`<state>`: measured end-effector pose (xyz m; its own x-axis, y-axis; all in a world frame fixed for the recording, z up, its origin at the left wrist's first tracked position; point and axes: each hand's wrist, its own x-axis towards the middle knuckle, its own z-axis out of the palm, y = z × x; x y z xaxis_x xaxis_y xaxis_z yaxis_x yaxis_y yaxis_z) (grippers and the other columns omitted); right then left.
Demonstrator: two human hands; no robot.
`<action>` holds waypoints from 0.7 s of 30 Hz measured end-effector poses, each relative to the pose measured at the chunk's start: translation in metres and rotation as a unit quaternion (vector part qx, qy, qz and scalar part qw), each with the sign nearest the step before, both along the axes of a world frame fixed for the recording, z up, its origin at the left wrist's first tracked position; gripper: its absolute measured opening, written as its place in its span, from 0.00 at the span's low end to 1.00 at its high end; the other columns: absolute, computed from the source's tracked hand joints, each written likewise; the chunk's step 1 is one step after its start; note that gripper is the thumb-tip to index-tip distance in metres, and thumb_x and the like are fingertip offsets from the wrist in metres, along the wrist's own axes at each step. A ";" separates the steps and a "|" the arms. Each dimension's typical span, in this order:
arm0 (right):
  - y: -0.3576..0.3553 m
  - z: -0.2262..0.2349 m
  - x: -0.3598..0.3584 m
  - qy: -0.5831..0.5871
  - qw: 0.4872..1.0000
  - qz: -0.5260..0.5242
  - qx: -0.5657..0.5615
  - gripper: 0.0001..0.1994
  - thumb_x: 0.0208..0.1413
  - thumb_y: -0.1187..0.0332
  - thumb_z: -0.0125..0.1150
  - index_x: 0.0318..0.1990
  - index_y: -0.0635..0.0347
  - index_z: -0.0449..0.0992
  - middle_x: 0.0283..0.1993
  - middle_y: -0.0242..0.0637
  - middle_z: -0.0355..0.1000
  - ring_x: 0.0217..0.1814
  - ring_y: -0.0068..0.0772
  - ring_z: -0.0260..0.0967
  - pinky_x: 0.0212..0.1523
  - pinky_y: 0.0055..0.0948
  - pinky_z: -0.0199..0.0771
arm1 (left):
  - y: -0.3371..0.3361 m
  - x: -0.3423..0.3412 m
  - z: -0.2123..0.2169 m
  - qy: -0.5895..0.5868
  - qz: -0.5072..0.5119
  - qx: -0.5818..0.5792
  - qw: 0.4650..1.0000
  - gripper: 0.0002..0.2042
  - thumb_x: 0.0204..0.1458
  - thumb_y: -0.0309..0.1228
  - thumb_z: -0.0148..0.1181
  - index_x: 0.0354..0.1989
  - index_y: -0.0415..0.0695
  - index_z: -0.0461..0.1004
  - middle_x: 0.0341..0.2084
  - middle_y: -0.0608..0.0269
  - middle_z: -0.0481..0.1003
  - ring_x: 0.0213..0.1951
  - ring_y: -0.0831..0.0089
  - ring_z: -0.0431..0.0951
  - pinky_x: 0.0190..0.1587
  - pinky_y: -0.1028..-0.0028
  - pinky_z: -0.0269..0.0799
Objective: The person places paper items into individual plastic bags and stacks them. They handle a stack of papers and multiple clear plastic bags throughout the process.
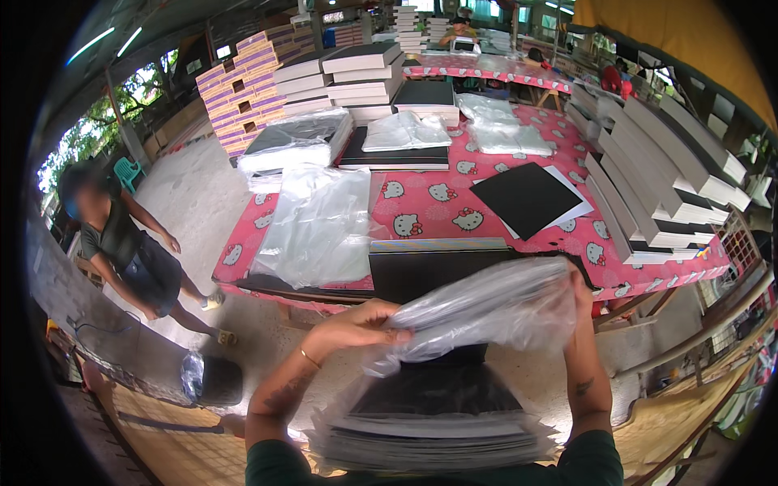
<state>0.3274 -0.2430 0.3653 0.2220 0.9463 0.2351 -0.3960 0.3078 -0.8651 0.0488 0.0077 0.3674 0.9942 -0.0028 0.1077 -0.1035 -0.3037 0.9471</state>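
Note:
A crumpled clear plastic bag (494, 312) is stretched between my two hands, above the near edge of the table. My left hand (365, 328) pinches its left end between thumb and fingers. At the other end my right hand (579, 292) grips the bag's side, its fingers partly hidden. Whether anything lies inside the bag I cannot tell. Just behind it, a black sheet or board (405, 271) lies at the table edge, partly covered. Close to my body, below the hands, is a stack of plastic-wrapped black and white sheets (438, 393).
The pink patterned table (413, 202) carries flat clear bags (316, 227), a black sheet on white paper (527, 198), and tall paper stacks at the back (365, 73) and right (648, 162). A person (121, 235) stands at left, near a dark bin (215, 379).

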 end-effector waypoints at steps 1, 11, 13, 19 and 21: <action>-0.004 0.002 0.004 0.013 1.000 -0.005 -0.013 0.27 0.45 0.53 0.68 0.46 0.66 0.73 0.40 0.34 0.72 0.37 0.21 0.69 0.40 0.28 0.71 | -0.006 0.002 0.005 0.015 -0.020 -0.001 1.000 0.15 0.57 0.41 0.54 0.40 0.40 0.72 0.25 0.67 0.72 0.31 0.77 0.73 0.31 0.74 0.70; -0.016 -0.023 0.019 -0.122 0.976 0.165 -0.075 0.10 0.51 0.65 0.61 0.27 0.62 0.72 0.34 0.39 0.70 0.37 0.30 0.69 0.43 0.31 0.69 | 0.019 -0.029 -0.017 0.084 -0.063 0.042 0.994 0.15 0.57 0.31 0.56 0.50 0.37 0.70 0.41 0.63 0.73 0.44 0.75 0.72 0.49 0.72 0.67; -0.013 -0.025 0.021 -0.282 0.949 0.064 -0.128 0.06 0.50 0.70 0.58 0.30 0.63 0.71 0.31 0.33 0.68 0.35 0.26 0.68 0.38 0.28 0.68 | 0.014 -0.033 -0.010 0.046 0.016 -0.154 0.987 0.10 0.51 0.24 0.55 0.42 0.37 0.70 0.38 0.63 0.72 0.41 0.76 0.71 0.46 0.71 0.68; 0.053 -0.024 0.003 -0.580 0.724 -0.368 -0.055 0.22 0.43 0.83 0.53 0.50 0.63 0.71 0.29 0.40 0.63 0.30 0.35 0.67 0.31 0.32 0.68 | 0.016 0.035 -0.042 -0.152 0.436 -0.041 0.886 0.10 0.48 0.19 0.50 0.41 0.38 0.69 0.25 0.68 0.68 0.22 0.83 0.65 0.26 0.82 0.63; 0.059 -0.037 0.005 -0.608 0.678 -0.413 -0.030 0.26 0.41 0.85 0.53 0.52 0.60 0.71 0.32 0.43 0.62 0.32 0.40 0.66 0.34 0.35 0.69 | 0.004 0.049 -0.043 -0.166 0.500 -0.029 0.850 0.12 0.49 0.20 0.50 0.43 0.38 0.69 0.22 0.70 0.67 0.20 0.85 0.63 0.22 0.83 0.59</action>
<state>0.3319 -0.1840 0.3282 0.3595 0.6328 0.6858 0.9060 -0.0607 -0.4189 0.0978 0.0117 0.3249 0.4119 0.8396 0.3541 -0.0865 -0.3508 0.9325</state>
